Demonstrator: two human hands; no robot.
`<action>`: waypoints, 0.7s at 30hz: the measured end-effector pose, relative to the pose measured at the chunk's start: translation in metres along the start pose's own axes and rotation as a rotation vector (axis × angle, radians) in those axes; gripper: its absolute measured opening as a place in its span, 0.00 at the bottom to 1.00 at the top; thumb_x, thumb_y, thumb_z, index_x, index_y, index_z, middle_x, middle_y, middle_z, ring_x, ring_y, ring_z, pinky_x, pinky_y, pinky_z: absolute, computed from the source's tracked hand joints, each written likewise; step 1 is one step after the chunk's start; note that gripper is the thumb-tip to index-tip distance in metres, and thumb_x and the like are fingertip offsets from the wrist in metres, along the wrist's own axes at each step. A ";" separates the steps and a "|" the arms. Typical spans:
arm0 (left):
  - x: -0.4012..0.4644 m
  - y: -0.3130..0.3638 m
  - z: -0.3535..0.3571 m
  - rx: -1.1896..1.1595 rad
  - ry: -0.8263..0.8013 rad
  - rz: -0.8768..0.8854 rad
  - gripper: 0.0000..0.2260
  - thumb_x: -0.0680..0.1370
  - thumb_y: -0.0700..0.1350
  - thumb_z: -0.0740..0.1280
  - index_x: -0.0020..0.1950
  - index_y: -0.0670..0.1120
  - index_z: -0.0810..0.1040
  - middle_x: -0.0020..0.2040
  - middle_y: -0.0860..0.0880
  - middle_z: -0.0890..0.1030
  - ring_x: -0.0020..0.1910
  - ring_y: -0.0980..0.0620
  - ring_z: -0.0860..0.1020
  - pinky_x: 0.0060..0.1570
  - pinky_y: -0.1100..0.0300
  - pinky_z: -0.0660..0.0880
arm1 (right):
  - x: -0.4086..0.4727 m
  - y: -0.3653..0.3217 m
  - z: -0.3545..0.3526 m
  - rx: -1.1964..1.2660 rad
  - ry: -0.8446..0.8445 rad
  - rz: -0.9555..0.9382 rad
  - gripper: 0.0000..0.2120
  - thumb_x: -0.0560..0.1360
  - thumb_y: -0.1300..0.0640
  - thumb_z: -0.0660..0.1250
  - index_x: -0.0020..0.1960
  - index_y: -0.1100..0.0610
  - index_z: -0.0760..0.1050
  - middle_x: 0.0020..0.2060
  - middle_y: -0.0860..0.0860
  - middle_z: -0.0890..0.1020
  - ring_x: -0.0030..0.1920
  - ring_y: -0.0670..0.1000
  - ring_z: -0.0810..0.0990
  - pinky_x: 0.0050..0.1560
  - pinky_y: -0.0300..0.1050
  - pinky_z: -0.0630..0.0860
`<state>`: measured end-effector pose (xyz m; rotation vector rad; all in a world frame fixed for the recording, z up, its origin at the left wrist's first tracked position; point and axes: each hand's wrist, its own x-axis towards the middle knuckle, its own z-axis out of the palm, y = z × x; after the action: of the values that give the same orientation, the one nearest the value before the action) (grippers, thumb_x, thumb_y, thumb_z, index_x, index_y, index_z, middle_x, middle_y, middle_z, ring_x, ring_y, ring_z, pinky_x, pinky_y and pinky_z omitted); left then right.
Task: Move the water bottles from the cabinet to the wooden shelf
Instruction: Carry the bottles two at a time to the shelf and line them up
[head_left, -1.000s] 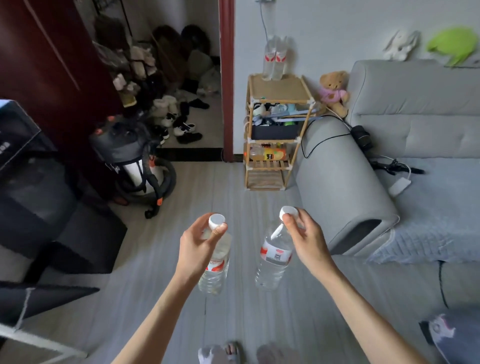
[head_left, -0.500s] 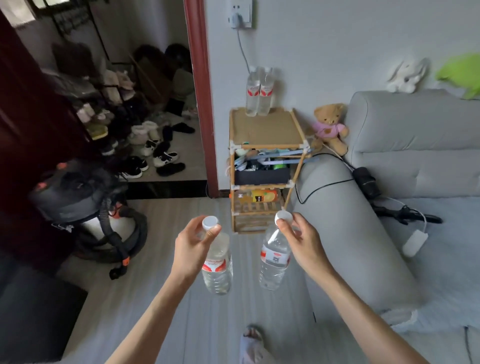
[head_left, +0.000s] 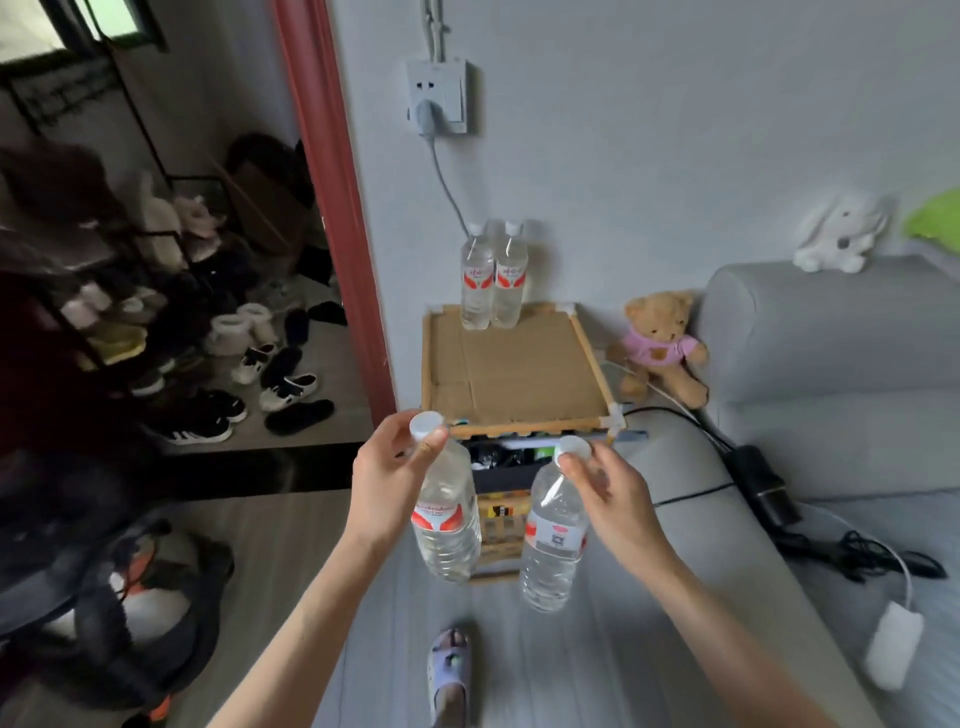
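Left hand (head_left: 387, 486) pinches one clear plastic water bottle (head_left: 447, 514) at its white cap; right hand (head_left: 605, 491) pinches a second (head_left: 553, 540) likewise. Both bottles hang before the wooden shelf (head_left: 511, 428), whose cardboard top carries two bottles (head_left: 492, 278) at the back. Risk: cap-only grips may slip, or setting down may topple the standing pair.

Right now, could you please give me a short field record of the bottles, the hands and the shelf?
left hand: grips a water bottle by the neck
right hand: pinches a second bottle at its cap
wooden shelf: straight ahead, against the wall
shelf top: two bottles upright at the back, touching
front of shelf top: bare cardboard
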<state>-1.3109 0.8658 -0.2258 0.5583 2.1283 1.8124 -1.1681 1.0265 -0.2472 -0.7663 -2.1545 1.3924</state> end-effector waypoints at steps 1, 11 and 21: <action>0.021 0.001 0.004 -0.002 -0.010 0.002 0.15 0.71 0.52 0.70 0.54 0.46 0.77 0.48 0.49 0.83 0.50 0.53 0.80 0.50 0.57 0.76 | 0.021 0.001 0.002 -0.029 0.006 -0.021 0.10 0.74 0.51 0.64 0.49 0.58 0.75 0.41 0.51 0.81 0.41 0.43 0.79 0.43 0.38 0.73; 0.197 0.009 0.048 0.114 -0.058 0.025 0.14 0.72 0.49 0.69 0.56 0.47 0.75 0.49 0.51 0.80 0.50 0.53 0.77 0.52 0.58 0.74 | 0.205 -0.009 -0.001 0.035 0.116 0.009 0.04 0.74 0.49 0.63 0.45 0.49 0.73 0.41 0.47 0.80 0.45 0.48 0.79 0.45 0.43 0.74; 0.273 -0.004 0.093 0.131 -0.043 -0.040 0.12 0.72 0.47 0.70 0.52 0.54 0.71 0.47 0.55 0.79 0.52 0.53 0.77 0.55 0.56 0.73 | 0.315 0.035 -0.015 -0.009 0.023 0.030 0.06 0.74 0.51 0.64 0.50 0.51 0.74 0.45 0.48 0.81 0.50 0.49 0.79 0.53 0.49 0.75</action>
<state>-1.5099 1.0749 -0.2375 0.5757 2.2247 1.6334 -1.3844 1.2590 -0.2492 -0.8174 -2.1411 1.3833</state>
